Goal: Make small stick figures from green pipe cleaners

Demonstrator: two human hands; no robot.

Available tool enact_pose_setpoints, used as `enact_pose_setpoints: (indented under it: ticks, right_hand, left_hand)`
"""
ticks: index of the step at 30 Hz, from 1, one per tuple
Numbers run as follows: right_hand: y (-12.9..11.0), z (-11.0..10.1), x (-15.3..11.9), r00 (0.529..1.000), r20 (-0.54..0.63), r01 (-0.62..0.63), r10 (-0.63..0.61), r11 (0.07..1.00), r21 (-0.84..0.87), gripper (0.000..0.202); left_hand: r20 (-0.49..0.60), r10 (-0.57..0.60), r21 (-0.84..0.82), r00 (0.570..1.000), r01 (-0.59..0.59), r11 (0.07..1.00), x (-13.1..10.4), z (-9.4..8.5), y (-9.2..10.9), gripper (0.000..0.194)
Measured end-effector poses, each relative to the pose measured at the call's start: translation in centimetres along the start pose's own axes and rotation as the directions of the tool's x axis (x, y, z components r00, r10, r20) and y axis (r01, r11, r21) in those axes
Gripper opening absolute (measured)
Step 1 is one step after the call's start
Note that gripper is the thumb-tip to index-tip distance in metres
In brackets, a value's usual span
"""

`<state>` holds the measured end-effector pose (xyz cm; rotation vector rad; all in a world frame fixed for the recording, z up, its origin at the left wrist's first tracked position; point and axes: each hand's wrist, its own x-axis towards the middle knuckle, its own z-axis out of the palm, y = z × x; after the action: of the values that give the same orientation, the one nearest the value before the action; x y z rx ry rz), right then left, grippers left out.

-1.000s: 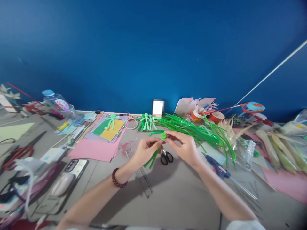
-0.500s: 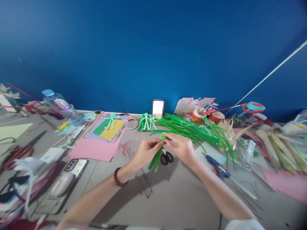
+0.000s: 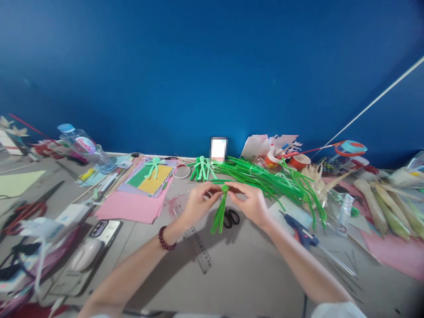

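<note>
Centrally in the frame, the left hand (image 3: 198,201) pinches one side of a green pipe-cleaner bundle (image 3: 221,211) — its knot at top, strands hanging over the table (image 3: 245,274) — while the right hand (image 3: 252,204) grips the other side; black scissors (image 3: 231,217) lie just behind.

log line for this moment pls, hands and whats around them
left hand: pinching green pipe-cleaner bundle at knot | right hand: pinching same knot | bundle ends hang down | black scissors on table beneath | loose green pipe cleaners behind
</note>
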<state>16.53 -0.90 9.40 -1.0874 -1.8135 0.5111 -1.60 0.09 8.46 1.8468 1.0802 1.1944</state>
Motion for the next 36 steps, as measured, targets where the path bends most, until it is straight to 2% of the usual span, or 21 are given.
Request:
enact_pose_setpoints:
  ticks: [3,6,9,14,19,26,32,36]
  right_hand:
    - [0.3,0.2,0.0,0.998,0.023,-0.053,0.051,0.996,0.066,0.028]
    - [0.5,0.4,0.0,0.992,0.048,-0.123,0.117,0.980,0.155,0.027]
    - [0.6,0.6,0.0,0.981,0.081,-0.193,0.178,0.948,0.253,0.026]
    - [0.7,0.8,-0.1,0.961,0.143,-0.276,0.239,0.886,0.374,0.030]
    - [0.8,0.7,-0.1,0.949,0.147,-0.316,0.280,0.859,0.403,0.029]
    - [0.9,0.9,-0.2,0.959,0.109,-0.282,0.260,0.879,0.384,0.026]
    - [0.3,1.0,-0.5,0.990,0.018,-0.140,0.139,0.964,0.226,0.023]
    - [-0.1,1.2,-0.7,0.996,-0.045,-0.070,0.077,0.988,0.138,0.023]
  left_hand:
    - [-0.050,0.123,0.063,0.991,-0.120,0.991,-0.2,-0.1,-0.1,0.019]
    - [-0.036,0.246,0.101,0.969,-0.241,0.965,-0.3,0.0,-0.4,0.026]
    - [-0.029,0.324,0.137,0.945,-0.318,0.938,-0.3,0.2,-0.9,0.025]
    - [-0.034,0.347,0.188,0.937,-0.335,0.923,-0.2,0.1,-1.3,0.023]
    - [0.018,0.347,0.251,0.938,-0.340,0.906,-0.1,0.1,-1.8,0.021]
    - [0.065,0.414,0.339,0.908,-0.411,0.846,-0.1,0.2,-2.2,0.022]
    - [0.050,0.444,0.341,0.895,-0.433,0.834,-0.2,0.3,-2.0,0.021]
    - [0.038,0.465,0.334,0.885,-0.449,0.829,-0.2,0.3,-1.9,0.022]
